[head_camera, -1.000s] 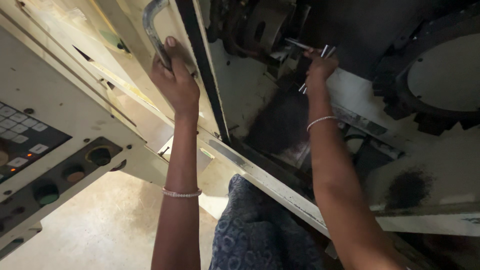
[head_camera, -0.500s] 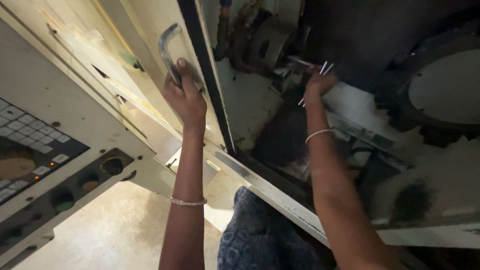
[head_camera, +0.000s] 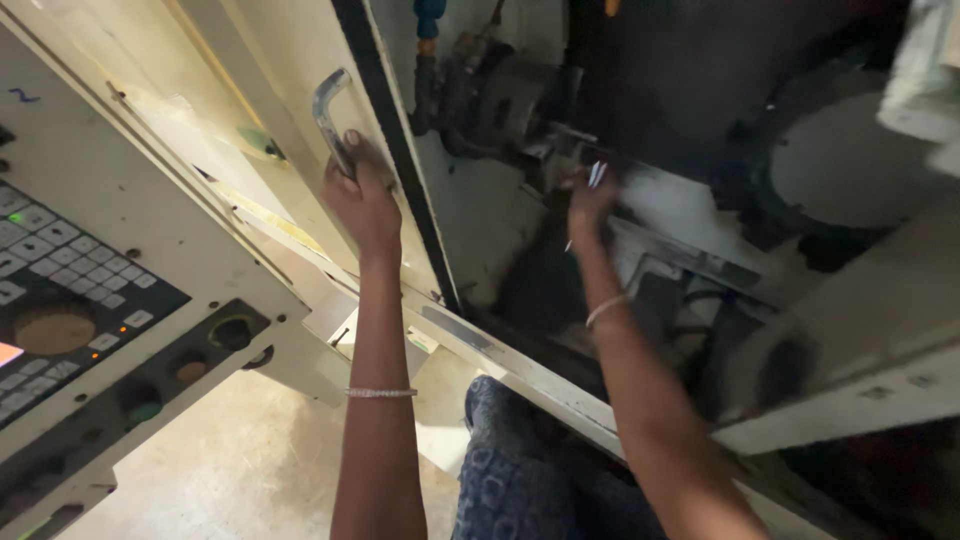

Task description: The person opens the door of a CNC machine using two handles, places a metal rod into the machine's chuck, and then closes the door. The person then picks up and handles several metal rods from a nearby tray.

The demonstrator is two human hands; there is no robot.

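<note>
Inside grimy machine bay [head_camera: 700, 120], right hand [head_camera: 590, 200] fingers perhaps pinching thin rods [head_camera: 596, 175], left hand [head_camera: 360, 195] clamped on door handle [head_camera: 328, 115].

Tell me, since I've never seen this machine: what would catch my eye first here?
Two bare arms reach up into an open machine. The left hand grips a curved metal handle on the cream door, left of centre. The right hand, blurred, holds thin metal pieces by the dark chuck inside. A keypad panel fills the left edge.
</note>
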